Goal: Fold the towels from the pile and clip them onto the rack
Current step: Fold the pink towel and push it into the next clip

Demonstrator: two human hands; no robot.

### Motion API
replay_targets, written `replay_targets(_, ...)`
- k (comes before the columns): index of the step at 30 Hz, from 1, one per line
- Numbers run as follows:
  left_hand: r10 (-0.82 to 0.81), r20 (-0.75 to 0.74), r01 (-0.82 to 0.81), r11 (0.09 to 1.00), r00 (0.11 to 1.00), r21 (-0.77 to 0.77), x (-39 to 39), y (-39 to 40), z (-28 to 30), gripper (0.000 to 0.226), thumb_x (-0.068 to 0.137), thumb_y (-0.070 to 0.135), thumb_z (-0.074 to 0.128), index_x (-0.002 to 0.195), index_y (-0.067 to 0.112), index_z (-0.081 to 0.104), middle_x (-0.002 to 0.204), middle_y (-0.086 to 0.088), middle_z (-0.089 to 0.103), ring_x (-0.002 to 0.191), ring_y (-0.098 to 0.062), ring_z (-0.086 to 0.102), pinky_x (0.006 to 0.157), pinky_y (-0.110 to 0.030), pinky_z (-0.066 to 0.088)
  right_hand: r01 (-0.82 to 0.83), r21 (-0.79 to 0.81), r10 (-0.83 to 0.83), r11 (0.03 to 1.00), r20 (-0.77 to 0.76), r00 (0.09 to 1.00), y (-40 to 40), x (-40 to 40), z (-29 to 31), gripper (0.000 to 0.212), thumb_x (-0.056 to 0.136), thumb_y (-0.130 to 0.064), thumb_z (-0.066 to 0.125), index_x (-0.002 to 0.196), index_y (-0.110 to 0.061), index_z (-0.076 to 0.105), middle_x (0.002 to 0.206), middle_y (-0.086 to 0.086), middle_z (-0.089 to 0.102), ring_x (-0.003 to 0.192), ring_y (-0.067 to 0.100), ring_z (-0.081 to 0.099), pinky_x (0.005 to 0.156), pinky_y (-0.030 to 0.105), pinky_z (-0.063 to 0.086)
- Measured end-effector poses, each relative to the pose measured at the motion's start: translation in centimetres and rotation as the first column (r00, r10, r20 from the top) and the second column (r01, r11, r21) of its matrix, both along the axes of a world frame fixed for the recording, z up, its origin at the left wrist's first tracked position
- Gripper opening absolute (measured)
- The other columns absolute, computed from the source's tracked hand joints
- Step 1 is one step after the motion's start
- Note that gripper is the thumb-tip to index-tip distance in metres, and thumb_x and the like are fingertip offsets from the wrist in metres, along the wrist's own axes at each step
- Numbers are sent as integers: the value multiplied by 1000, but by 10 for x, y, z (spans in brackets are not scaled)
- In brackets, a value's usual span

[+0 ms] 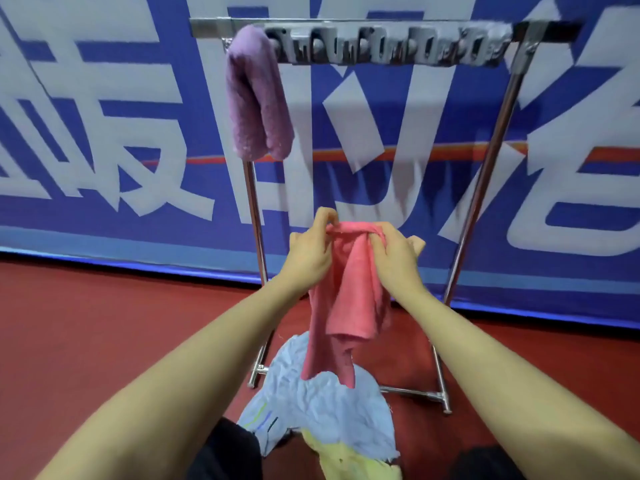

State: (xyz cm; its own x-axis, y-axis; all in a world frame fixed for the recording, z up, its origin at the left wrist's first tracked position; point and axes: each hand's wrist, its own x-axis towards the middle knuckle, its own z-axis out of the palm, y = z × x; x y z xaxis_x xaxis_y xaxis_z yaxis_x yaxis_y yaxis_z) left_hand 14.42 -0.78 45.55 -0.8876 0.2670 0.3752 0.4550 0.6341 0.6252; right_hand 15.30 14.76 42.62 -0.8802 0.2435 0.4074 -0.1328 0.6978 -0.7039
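Note:
I hold a pink towel up in front of me by its top edge. My left hand pinches the left part of that edge and my right hand grips the bunched right part. The rest of the towel hangs down crumpled over the pile. The pile on the floor has a light blue towel with a yellow towel under its near edge. A metal rack stands behind, with a row of clips along its top bar. A folded purple towel hangs from the leftmost clip.
A blue banner with large white characters forms the wall right behind the rack. The floor is red. The rack's feet reach toward me on both sides of the pile. My dark-clothed knees show at the bottom edge.

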Motion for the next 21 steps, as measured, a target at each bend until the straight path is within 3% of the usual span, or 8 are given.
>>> replay_targets(2, -65, -115, 48, 988, 991, -145, 6, -1, 10, 35, 78, 0, 27, 104, 15, 45, 69, 6, 46, 69, -20, 47, 74, -36, 25, -13, -50, 11, 999, -38, 999, 0, 2, 18, 20, 98, -21, 41, 106, -18, 60, 72, 12, 60, 93, 23, 35, 72, 30, 18)
replay_targets(5, -85, -316, -44, 924, 945, -380, 5, -5, 15, 36, 85, 36, 27, 99, 15, 53, 77, -2, 44, 77, -27, 48, 70, -32, 18, -106, -67, 100, 992, -91, 991, -1, 5, 45, 18, 97, -18, 45, 100, -17, 62, 81, 3, 65, 81, -4, 39, 81, 25, 23)
replay_targets(7, -44, -429, -169, 879, 902, -446, 4, -4, 13, 51, 80, 60, 37, 95, 15, 58, 77, -2, 44, 74, -24, 46, 72, -34, 27, -174, -120, 164, 977, -88, 983, -1, 3, 57, 17, 97, -20, 47, 95, -19, 63, 85, 0, 67, 87, -1, 45, 87, 12, 25)
replay_targets(9, 3, -504, -260, 859, 864, -441, 3, -1, 13, 57, 74, 68, 42, 87, 16, 61, 78, -3, 46, 73, -23, 45, 69, -34, 34, -216, -173, 206, 961, -73, 976, 1, -3, 62, 16, 96, -24, 49, 90, -25, 64, 84, -3, 67, 92, 15, 57, 102, 23, 32)
replay_targets(12, 46, -505, -247, 908, 862, -339, -4, 2, 13, 42, 81, 54, 43, 76, 17, 63, 78, -1, 40, 75, -24, 43, 69, -34, 28, -239, -220, 234, 946, -50, 971, 2, -10, 66, 17, 94, -28, 50, 85, -31, 64, 84, -7, 68, 91, 16, 62, 99, 48, 40)
replay_targets(16, 90, -524, -249, 938, 847, -241, -14, 3, 16, 33, 87, 38, 43, 72, 14, 61, 77, -3, 40, 74, -25, 43, 69, -31, 19, -173, -149, 175, 974, 2, 985, 2, -16, 65, 15, 96, -28, 48, 94, -29, 63, 88, -11, 64, 99, 14, 53, 86, 20, 20)
replay_targets(18, 134, -524, -275, 940, 841, -202, -23, 3, 25, 31, 86, 35, 45, 71, 14, 60, 77, -4, 41, 74, -25, 44, 70, -32, 21, -87, -27, 87, 996, -24, 996, 3, -20, 62, 11, 93, -32, 54, 101, -31, 61, 98, -13, 58, 104, 11, 45, 75, 23, 15)
replay_targets(21, 174, -493, -286, 945, 853, -161, -36, 8, 40, 25, 88, 31, 54, 74, 13, 64, 78, -1, 38, 80, -27, 44, 70, -31, 15, -39, -61, 35, 997, -76, 997, 3, -20, 50, 22, 85, -36, 65, 102, -26, 55, 98, -8, 52, 98, 8, 42, 77, 25, 17)
